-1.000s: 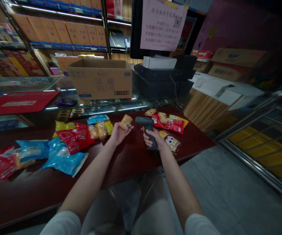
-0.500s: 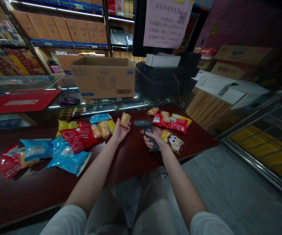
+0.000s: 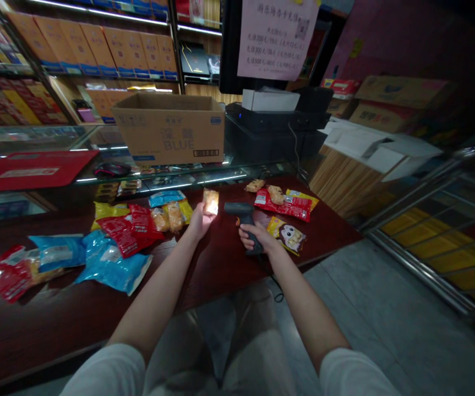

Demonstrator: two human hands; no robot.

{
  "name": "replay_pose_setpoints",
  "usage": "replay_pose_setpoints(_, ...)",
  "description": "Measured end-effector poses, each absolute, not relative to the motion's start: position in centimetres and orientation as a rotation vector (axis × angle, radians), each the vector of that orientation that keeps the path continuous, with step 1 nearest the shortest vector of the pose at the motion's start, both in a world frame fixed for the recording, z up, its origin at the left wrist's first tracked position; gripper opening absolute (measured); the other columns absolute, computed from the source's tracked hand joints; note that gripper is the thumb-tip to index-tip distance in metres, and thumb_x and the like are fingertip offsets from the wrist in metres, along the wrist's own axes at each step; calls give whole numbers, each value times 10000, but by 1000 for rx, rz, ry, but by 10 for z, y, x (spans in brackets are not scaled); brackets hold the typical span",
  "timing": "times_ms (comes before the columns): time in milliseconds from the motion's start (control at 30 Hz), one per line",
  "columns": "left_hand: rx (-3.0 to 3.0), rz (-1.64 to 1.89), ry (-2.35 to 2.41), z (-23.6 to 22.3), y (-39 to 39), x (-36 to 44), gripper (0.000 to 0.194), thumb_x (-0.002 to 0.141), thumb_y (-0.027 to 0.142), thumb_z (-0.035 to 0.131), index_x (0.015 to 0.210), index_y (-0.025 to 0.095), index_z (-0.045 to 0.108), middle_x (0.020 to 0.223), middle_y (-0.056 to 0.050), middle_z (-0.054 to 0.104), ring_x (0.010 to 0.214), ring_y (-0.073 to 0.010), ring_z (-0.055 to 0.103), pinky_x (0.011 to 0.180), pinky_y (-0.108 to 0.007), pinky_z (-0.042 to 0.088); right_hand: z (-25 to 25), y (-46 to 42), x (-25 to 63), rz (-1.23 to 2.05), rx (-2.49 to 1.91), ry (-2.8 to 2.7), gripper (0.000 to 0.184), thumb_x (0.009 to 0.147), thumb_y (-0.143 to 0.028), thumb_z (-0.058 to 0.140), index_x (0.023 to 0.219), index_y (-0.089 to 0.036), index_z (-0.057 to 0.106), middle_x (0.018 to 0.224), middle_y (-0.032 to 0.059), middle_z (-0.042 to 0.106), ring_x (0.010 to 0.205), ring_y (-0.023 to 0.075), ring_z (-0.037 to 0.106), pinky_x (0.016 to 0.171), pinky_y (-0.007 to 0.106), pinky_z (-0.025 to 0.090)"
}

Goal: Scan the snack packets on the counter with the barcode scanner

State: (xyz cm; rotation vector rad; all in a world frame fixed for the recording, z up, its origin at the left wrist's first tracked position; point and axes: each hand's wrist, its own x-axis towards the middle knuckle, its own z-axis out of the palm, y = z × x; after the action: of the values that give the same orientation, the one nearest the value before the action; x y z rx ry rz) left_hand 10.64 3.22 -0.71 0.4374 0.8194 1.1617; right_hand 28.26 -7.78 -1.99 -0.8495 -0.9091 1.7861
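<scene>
My left hand (image 3: 202,220) is closed on a small snack packet (image 3: 211,202), held up above the dark red table. Bright light falls on the packet's face. In my right hand (image 3: 257,236) is a black barcode scanner (image 3: 239,209), its head pointing left at the packet with a small gap between them. Left of my left hand lie small golden snack packets (image 3: 175,215), a red snack bag (image 3: 132,231) and a blue snack bag (image 3: 113,263). A yellow packet with a cartoon face (image 3: 289,235) lies beside my right hand.
A cardboard box (image 3: 171,129) and a computer mouse (image 3: 112,170) stand on the glass counter behind. More packets, one a red bag (image 3: 282,204), lie at the table's right end. A metal rack (image 3: 427,242) stands to the right.
Light from the scanner now shines on the packet in my left hand. The packet is turned more upright, its lit face toward the scanner. Both hands have otherwise stayed nearly in place.
</scene>
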Motion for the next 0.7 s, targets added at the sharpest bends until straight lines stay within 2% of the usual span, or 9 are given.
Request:
replay_pose_setpoints(67,708,1229,956,-5,27,101,247,920,222,453,1015,140,666,930,-91,691,914,-196,666,828,-318,542,-19,-78,284,1778,-840,-893,370,759,-373,742,980,-206,498,572,-123,479,344,32,327,340,170,258)
replay_pose_setpoints(133,1162,1317,1156,-1,19,93,286,871,228,529,1106,158,675,1089,-117,677,1102,-260,623,990,-416,485,-17,-79,287,1771,-806,-883,391,770,-379,726,1034,-209,494,572,-127,472,337,33,306,332,172,242)
replay_pose_setpoints(200,1618,1367,1346,2,10,83,388,819,207,593,1198,175,666,1307,-160,596,1323,-340,481,1146,-524,320,-15,-83,289,1755,-761,-869,419,784,-388,708,1092,-218,480,572,-133,457,331,35,288,327,173,227)
replay_pose_setpoints(267,1866,1359,1440,4,1,76,413,787,160,607,1196,168,673,1439,-192,506,1467,-395,285,1206,-597,114,-13,-89,292,1713,-726,-852,428,796,-390,695,1120,-227,468,575,-134,447,329,36,287,325,172,218)
replay_pose_setpoints(367,1894,1382,1350,4,-10,75,375,761,88,585,1116,154,684,1494,-201,468,1544,-374,90,1209,-607,-55,-7,-100,296,1640,-716,-856,437,789,-389,705,1120,-227,471,583,-126,461,333,38,308,328,177,241)
replay_pose_setpoints(467,1707,1368,1057,4,-21,90,380,715,85,655,1080,189,683,1516,-155,464,1554,-332,87,1233,-552,-23,6,-108,305,1585,-746,-898,447,785,-390,718,1125,-221,480,589,-119,475,340,41,321,336,183,273)
replay_pose_setpoints(567,1510,1150,791,0,-35,125,379,666,139,762,1027,223,684,1428,-144,550,1504,-331,250,1245,-462,49,22,-106,320,1564,-764,-938,371,807,-383,698,1068,-220,491,590,-115,462,342,39,305,334,182,272)
replay_pose_setpoints(633,1412,1011,781,-4,-46,156,407,598,190,834,965,220,663,1340,-163,596,1459,-383,294,1230,-469,94,33,-101,333,1564,-760,-956,291,819,-379,687,949,-214,485,588,-108,450,345,34,291,331,181,269)
replay_pose_setpoints(700,1426,965,872,-8,-54,187,461,539,207,865,940,194,638,1243,-197,614,1444,-454,256,1201,-528,113,41,-97,344,1571,-764,-972,287,829,-374,682,834,-212,446,592,-98,444,350,27,285,331,180,271)
